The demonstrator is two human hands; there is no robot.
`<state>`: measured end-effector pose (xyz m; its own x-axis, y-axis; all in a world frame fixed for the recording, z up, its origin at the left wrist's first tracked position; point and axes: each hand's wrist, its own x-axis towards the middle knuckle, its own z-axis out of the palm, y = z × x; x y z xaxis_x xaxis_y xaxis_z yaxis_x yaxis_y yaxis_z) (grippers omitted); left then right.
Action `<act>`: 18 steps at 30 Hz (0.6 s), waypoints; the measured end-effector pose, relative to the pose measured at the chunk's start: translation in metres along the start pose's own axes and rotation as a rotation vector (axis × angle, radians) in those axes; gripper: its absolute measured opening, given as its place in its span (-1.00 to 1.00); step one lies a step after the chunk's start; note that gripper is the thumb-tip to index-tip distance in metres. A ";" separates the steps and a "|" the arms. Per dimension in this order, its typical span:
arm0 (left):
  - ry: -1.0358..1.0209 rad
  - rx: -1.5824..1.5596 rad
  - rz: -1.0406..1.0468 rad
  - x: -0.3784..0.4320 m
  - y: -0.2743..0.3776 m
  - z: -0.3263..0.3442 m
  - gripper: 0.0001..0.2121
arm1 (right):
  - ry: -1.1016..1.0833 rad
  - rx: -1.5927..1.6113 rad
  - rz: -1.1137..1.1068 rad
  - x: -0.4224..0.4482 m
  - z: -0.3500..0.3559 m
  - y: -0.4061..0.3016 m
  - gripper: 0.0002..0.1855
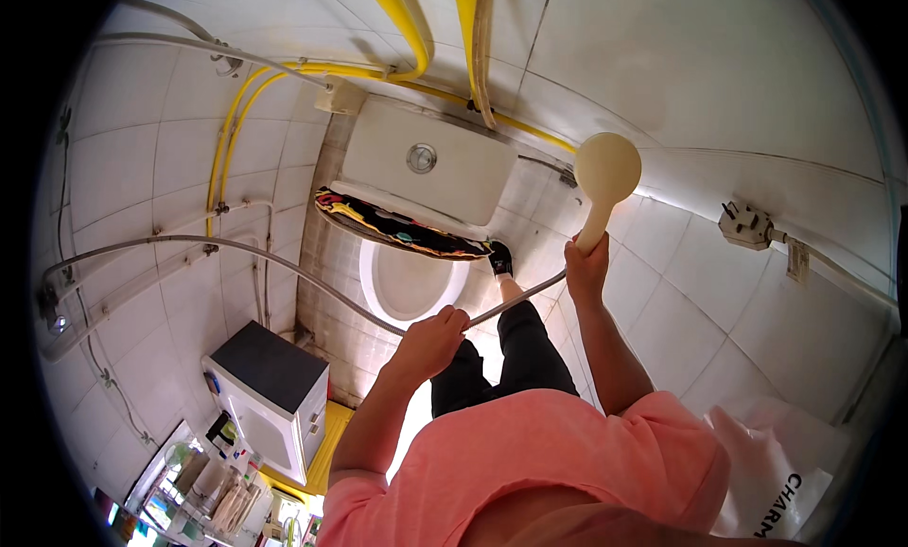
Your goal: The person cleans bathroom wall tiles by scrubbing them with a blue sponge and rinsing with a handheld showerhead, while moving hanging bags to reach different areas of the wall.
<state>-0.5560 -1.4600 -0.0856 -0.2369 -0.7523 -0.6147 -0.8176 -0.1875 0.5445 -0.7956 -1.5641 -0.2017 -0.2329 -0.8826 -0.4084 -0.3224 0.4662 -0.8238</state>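
Note:
My right hand (587, 272) is closed around the handle of a cream handheld shower head (607, 167). The round head points up and away from me, with its back toward the camera. A flexible metal shower hose (284, 265) runs from the fitting (50, 313) on the left wall, bends through my left hand (434, 340) and rises to the handle. My left fingers wrap the hose at about waist height. Beyond my hands stands a toilet (376, 302), its seat ring showing. A black patterned lid cover (404, 226) is upright against the cistern (433, 167).
Yellow pipes (230, 128) run along the tiled walls. A vanity cabinet (316, 412) with a washbasin (266, 433) stands at lower left beside cluttered shelves (220, 494). At right, a corded plug (743, 225) is by the wall; a plastic bag (773, 462) bearing writing hangs near my elbow.

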 end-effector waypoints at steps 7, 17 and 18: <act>0.019 -0.040 -0.009 0.002 0.001 0.003 -0.89 | 0.089 -0.077 -0.042 0.001 0.000 0.009 -0.75; -0.079 -0.090 -0.079 -0.031 -0.014 -0.002 -0.78 | -0.102 0.018 -0.143 -0.027 -0.011 -0.027 -0.74; -0.061 -0.114 -0.073 -0.038 -0.014 -0.003 -0.78 | -0.116 -0.029 -0.218 -0.034 -0.008 -0.036 -0.73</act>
<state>-0.5334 -1.4311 -0.0684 -0.2129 -0.6951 -0.6867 -0.7700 -0.3133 0.5558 -0.7839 -1.5508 -0.1550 -0.0489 -0.9627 -0.2660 -0.3797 0.2642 -0.8866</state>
